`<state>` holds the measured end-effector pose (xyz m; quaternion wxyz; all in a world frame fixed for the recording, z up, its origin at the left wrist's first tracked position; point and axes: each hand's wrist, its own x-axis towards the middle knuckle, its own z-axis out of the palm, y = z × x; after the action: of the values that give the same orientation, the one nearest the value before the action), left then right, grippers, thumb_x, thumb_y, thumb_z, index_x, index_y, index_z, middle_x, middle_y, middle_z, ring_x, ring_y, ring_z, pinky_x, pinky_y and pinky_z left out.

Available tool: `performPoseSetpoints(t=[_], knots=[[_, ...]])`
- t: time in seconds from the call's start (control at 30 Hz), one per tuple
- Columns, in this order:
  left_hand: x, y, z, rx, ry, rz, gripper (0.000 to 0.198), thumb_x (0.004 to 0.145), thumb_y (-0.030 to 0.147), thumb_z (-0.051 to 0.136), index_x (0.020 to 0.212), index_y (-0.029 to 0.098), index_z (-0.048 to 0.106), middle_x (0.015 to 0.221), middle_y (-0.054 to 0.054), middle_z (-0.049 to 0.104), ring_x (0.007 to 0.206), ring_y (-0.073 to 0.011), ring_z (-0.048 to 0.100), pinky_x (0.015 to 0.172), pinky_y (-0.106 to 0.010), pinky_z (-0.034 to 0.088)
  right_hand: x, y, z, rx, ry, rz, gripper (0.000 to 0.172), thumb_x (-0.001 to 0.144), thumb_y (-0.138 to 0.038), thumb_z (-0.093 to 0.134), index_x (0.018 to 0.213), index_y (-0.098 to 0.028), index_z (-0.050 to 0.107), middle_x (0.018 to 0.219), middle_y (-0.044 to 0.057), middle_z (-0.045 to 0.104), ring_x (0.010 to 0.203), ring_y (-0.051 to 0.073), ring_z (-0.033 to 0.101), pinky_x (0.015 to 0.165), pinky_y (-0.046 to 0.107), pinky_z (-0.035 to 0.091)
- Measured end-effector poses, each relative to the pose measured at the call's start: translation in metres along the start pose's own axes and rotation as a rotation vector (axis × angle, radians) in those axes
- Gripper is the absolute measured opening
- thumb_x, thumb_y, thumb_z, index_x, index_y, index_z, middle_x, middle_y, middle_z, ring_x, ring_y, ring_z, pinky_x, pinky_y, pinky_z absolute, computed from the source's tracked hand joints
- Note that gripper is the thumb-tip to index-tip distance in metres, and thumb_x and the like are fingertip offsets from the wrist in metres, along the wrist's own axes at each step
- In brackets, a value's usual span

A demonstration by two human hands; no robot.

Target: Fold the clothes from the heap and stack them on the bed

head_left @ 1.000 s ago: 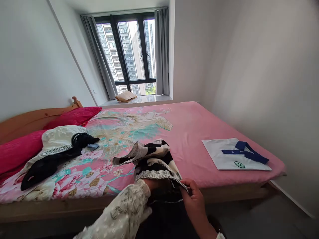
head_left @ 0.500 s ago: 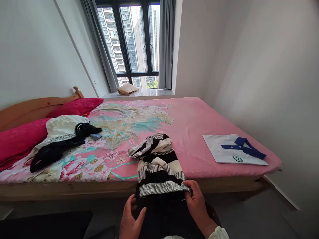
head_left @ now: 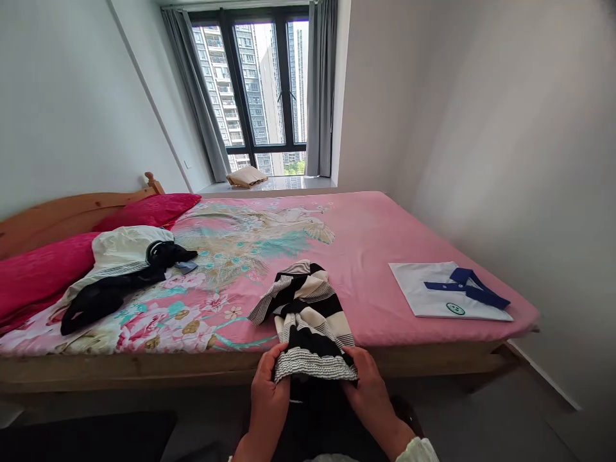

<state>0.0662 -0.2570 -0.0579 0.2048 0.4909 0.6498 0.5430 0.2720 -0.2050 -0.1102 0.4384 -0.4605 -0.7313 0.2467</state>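
A black and cream striped knit top lies partly on the bed, its ribbed hem drawn toward me over the near edge. My left hand grips the hem's left corner, thumb below and fingers on top. At the right corner of the same hem, my right hand is closed in a similar hold. Between both hands the hem hangs slightly bunched above my dark-clothed lap. One sleeve of the top slants out to the left on the sheet.
The bed has a pink floral sheet. On its right lies a folded white polo shirt with a navy collar. White and black clothes are heaped at left beside red pillows. A beige folded cloth rests on the windowsill.
My left hand has moved up and right and taken hold of the hem's left corner. The hem is now bunched narrower, and my right hand has shifted slightly left.
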Motion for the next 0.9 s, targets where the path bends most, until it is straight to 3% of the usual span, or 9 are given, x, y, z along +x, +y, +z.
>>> performPoseSetpoints(t=[0.13,0.23,0.33,0.4,0.57,0.67,0.77,0.83,0.9], knots=[[0.003,0.028,-0.012,0.102,-0.089,0.086,0.041,0.069,0.014,0.050,0.107,0.024,0.065,0.103,-0.004,0.067,0.099,-0.0220,0.062,0.087,-0.033,0.050,0.015,-0.015,-0.019,0.080,-0.061,0.002,0.043,0.073,-0.009,0.043,0.109,-0.021,0.061,0.103,0.006,0.067,0.095,0.021,0.063,0.083,0.034,0.052],[0.024,0.050,-0.038,0.317,-0.130,0.178,0.048,0.061,0.009,0.046,0.099,0.027,0.069,0.096,-0.003,0.067,0.094,-0.0221,0.063,0.084,-0.034,0.050,0.043,-0.043,-0.073,0.062,0.082,-0.006,0.048,0.067,-0.009,0.043,0.110,-0.021,0.060,0.103,0.005,0.066,0.094,0.021,0.062,0.081,0.033,0.052],[0.052,0.086,-0.063,0.494,-0.112,0.218,0.045,0.062,0.014,0.050,0.100,0.028,0.069,0.098,-0.004,0.066,0.087,-0.0228,0.062,0.079,-0.035,0.049,0.080,-0.086,-0.137,-0.059,0.193,-0.231,0.057,0.059,-0.005,0.040,0.109,-0.023,0.060,0.105,0.004,0.063,0.101,0.021,0.058,0.087,0.036,0.049],[0.072,0.117,-0.072,0.457,-0.143,0.177,0.040,0.066,0.024,0.055,0.104,0.026,0.068,0.100,-0.004,0.067,0.081,-0.0220,0.062,0.072,-0.034,0.050,0.106,-0.116,-0.168,-0.096,0.231,-0.351,0.059,0.056,-0.003,0.039,0.107,-0.023,0.061,0.106,0.004,0.062,0.101,0.020,0.058,0.087,0.035,0.048],[0.123,0.198,-0.076,0.021,-0.493,-0.017,0.038,0.072,0.045,0.059,0.096,0.019,0.069,0.077,-0.003,0.070,0.069,-0.0184,0.063,0.057,-0.026,0.050,0.178,-0.166,-0.208,-0.032,0.159,-0.369,0.044,0.063,-0.001,0.041,0.094,-0.018,0.068,0.087,0.000,0.067,0.080,0.014,0.063,0.072,0.028,0.052],[0.147,0.249,-0.079,-0.154,-0.307,0.079,0.036,0.068,0.037,0.067,0.098,0.017,0.067,0.083,-0.003,0.070,0.073,-0.0175,0.065,0.067,-0.029,0.053,0.209,-0.197,-0.229,0.031,0.051,-0.305,0.029,0.072,-0.006,0.047,0.091,-0.010,0.068,0.065,-0.004,0.062,0.054,0.005,0.058,0.055,0.018,0.046],[0.156,0.291,-0.077,-0.233,-0.073,0.338,0.040,0.071,0.027,0.065,0.110,0.015,0.061,0.088,-0.001,0.068,0.084,-0.0167,0.064,0.089,-0.040,0.049,0.221,-0.231,-0.247,0.120,0.113,-0.379,0.034,0.082,-0.013,0.039,0.102,-0.004,0.064,0.064,-0.006,0.059,0.056,0.001,0.058,0.058,0.017,0.041],[0.162,0.305,-0.075,-0.102,-0.105,0.407,0.036,0.075,0.026,0.060,0.108,0.012,0.062,0.083,0.000,0.066,0.085,-0.0164,0.063,0.090,-0.044,0.047,0.228,-0.243,-0.253,0.117,0.098,-0.427,0.041,0.086,-0.017,0.030,0.105,0.000,0.062,0.067,-0.005,0.059,0.060,0.001,0.060,0.060,0.018,0.039],[0.174,0.310,-0.077,0.218,-0.277,0.330,0.033,0.078,0.027,0.051,0.099,0.005,0.065,0.076,0.000,0.064,0.082,-0.0146,0.062,0.089,-0.045,0.045,0.240,-0.243,-0.257,-0.028,-0.037,-0.356,0.040,0.087,-0.020,0.032,0.095,0.001,0.065,0.067,-0.004,0.060,0.057,0.001,0.060,0.057,0.016,0.038]])
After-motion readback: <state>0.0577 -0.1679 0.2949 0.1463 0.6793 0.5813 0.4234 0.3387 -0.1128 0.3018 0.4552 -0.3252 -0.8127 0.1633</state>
